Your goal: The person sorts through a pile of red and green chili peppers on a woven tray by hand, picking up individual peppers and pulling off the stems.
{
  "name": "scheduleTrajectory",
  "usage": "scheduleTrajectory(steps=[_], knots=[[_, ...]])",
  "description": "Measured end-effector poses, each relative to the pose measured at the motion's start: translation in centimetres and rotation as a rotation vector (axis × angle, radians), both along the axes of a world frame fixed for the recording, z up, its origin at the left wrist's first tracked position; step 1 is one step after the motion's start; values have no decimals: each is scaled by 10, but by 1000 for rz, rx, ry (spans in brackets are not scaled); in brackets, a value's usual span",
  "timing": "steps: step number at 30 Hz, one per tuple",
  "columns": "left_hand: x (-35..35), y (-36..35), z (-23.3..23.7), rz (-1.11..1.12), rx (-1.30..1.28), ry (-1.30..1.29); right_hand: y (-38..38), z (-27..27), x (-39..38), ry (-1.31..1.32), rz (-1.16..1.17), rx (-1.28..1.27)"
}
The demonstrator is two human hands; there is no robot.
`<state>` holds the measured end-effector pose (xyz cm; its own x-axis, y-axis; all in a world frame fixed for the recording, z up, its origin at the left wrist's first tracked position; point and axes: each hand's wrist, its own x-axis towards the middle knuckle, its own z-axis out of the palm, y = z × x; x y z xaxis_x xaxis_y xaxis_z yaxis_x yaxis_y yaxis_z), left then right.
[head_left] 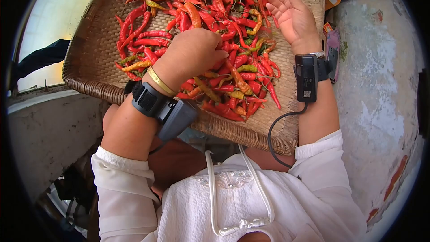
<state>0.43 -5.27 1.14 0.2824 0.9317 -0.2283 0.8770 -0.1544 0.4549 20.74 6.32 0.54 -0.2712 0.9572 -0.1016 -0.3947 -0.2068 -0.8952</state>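
Observation:
Red chili peppers (242,78), some of them yellow, orange or greenish, lie heaped in a woven basket tray (96,54). My left hand (192,51) is over the middle of the heap with its back toward me and its fingers curled in. Whatever those fingers hold, if anything, is hidden beneath the hand. At the heap's right side, my right hand (293,20) is raised near the tray's right rim, palm turned inward and fingers stretched out. Nothing lies in its palm. A few peppers near the top look blurred.
The tray rests over my lap, its thick braided edge toward me. A worn, peeling wall (371,85) stands close on the right. To the left are a bright window (49,22), a dark cloth (42,58) and a low ledge. A black cable (273,130) hangs from my right wrist device.

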Motion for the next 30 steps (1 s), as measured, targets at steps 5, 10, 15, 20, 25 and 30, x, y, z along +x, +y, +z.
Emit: scheduleTrajectory(steps=[5,10,15,20,25,30], knots=[[3,0,-1,-45,-2,-6,-21,8,-20,-399,-77,0],[-2,1,-3,-104,-23,-106,-37,8,-30,-804,539,316],[-5,2,3,-160,11,-14,-45,6,-33,-997,858,518],[-14,3,3,-98,232,-58,-48,12,-35,-929,908,401],[-24,10,10,29,424,-281,-49,13,-35,-875,927,309],[-23,7,15,131,373,-175,-41,22,-30,-870,837,140]])
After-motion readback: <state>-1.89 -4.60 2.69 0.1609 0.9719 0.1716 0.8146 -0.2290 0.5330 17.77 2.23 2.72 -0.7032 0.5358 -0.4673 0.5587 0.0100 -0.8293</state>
